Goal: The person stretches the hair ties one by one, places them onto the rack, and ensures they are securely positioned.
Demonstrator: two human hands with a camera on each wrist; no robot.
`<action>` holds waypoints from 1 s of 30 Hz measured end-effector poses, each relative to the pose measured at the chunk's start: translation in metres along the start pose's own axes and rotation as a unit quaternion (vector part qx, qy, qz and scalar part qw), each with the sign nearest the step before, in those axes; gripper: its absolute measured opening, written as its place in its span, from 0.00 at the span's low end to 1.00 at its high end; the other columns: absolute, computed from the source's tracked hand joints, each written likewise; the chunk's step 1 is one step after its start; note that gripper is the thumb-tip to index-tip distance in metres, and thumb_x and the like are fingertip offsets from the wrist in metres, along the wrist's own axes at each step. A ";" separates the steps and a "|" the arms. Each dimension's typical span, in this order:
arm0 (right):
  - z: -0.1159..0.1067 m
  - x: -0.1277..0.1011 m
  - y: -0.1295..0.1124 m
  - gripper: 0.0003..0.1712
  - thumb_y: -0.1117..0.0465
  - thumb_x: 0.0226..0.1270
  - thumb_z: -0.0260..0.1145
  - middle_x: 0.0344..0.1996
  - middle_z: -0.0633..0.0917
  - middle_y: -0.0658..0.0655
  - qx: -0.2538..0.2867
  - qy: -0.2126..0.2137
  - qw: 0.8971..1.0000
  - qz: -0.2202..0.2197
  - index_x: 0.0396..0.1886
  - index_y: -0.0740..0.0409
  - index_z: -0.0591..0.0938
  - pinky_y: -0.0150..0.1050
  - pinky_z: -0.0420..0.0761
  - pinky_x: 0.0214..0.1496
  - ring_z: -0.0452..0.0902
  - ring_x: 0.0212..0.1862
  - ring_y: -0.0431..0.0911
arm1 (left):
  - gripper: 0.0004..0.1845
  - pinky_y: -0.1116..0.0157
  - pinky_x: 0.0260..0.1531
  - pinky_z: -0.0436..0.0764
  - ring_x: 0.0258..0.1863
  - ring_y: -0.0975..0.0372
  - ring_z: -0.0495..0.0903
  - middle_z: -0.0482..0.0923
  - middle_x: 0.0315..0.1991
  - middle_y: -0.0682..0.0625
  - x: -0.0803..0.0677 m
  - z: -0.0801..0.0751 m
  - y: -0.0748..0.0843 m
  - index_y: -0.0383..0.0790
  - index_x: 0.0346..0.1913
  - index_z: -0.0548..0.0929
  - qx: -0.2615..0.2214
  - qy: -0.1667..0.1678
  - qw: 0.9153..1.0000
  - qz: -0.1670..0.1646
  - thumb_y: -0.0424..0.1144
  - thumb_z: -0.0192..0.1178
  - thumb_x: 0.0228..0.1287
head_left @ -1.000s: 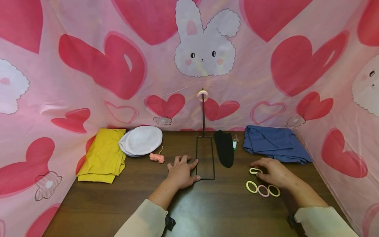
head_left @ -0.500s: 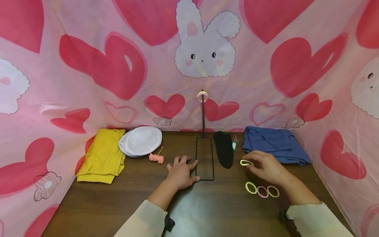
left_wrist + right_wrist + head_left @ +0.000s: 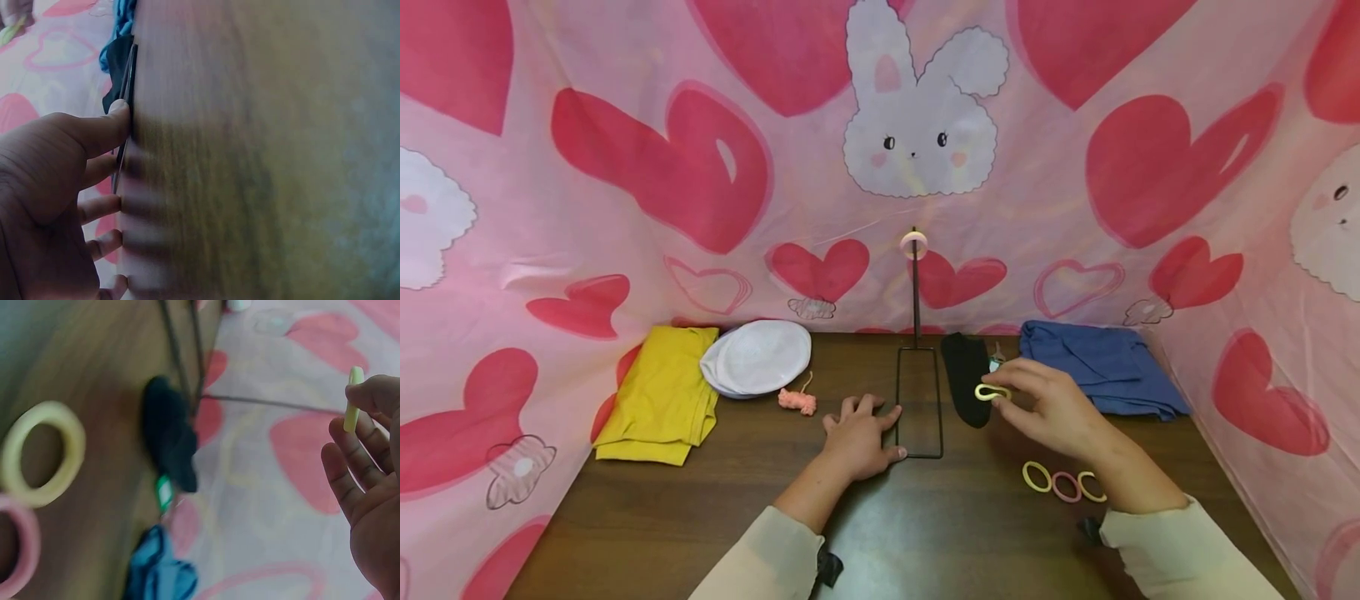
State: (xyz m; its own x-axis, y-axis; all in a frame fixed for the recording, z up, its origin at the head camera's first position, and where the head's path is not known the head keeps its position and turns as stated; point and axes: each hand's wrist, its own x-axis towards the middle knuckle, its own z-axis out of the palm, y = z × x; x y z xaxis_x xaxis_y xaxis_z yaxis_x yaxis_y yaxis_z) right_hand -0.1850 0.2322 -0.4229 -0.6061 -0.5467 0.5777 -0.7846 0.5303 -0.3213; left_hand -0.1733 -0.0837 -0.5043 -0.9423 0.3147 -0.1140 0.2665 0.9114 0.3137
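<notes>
In the head view my left hand [image 3: 859,440] lies with spread fingers on the table, its thumb and index finger touching the rectangular base of a black wire stand [image 3: 916,308]. One or more hair ties [image 3: 905,248] hang near the top of its upright. My right hand [image 3: 1063,412] pinches a yellow hair tie [image 3: 351,419] between thumb and fingertips, squeezed into a narrow loop, over the edge of a black sock [image 3: 962,367]. Below that hand lie a yellow hair tie [image 3: 1026,475], a pink one [image 3: 1067,500] and another yellow one [image 3: 1081,483], partly covered by the wrist.
Right of the sock is a key with a green tag [image 3: 164,492], and beyond it folded blue cloth [image 3: 1075,358]. At the left are folded yellow cloth [image 3: 658,392], a white cap [image 3: 763,358] and a pink cord bundle [image 3: 797,402]. A printed pink curtain [image 3: 805,217] rises behind.
My right hand has lifted the yellow hair tie from beside the other ties and carried it left and away from me, to the sock. My left hand stays on the base.
</notes>
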 end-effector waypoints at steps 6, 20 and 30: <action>-0.003 0.024 -0.024 0.20 0.67 0.56 0.78 0.48 0.87 0.49 0.020 0.013 0.999 -0.024 0.51 0.54 0.89 0.26 0.77 0.52 0.83 0.49 0.45 | 0.39 0.36 0.53 0.64 0.71 0.43 0.60 0.65 0.74 0.49 0.000 0.000 -0.001 0.61 0.76 0.73 0.004 0.005 1.000 -0.001 0.64 0.68 0.63; -0.010 0.073 -0.058 0.18 0.66 0.58 0.76 0.45 0.88 0.51 0.037 0.085 0.990 -0.102 0.50 0.56 0.90 0.28 0.80 0.38 0.85 0.46 0.45 | 0.38 0.37 0.52 0.65 0.71 0.44 0.61 0.66 0.73 0.50 0.001 0.001 0.001 0.62 0.75 0.74 0.014 0.007 1.000 -0.005 0.66 0.68 0.62; -0.022 0.095 -0.077 0.18 0.69 0.56 0.77 0.44 0.89 0.53 0.059 0.112 0.983 -0.136 0.49 0.58 0.91 0.28 0.80 0.50 0.85 0.46 0.45 | 0.39 0.36 0.53 0.65 0.71 0.44 0.61 0.66 0.73 0.49 0.001 0.000 0.000 0.62 0.75 0.74 0.013 0.008 1.000 -0.004 0.66 0.68 0.62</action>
State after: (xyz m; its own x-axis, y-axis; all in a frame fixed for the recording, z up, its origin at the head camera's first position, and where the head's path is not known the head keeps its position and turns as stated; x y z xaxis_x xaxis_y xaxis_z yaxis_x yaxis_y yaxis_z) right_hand -0.1795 0.1535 -0.3265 -0.3389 -0.4938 0.8008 -0.9310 0.2985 -0.2100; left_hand -0.1741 -0.0834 -0.5048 -0.9472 0.3042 -0.1011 0.2649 0.9204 0.2875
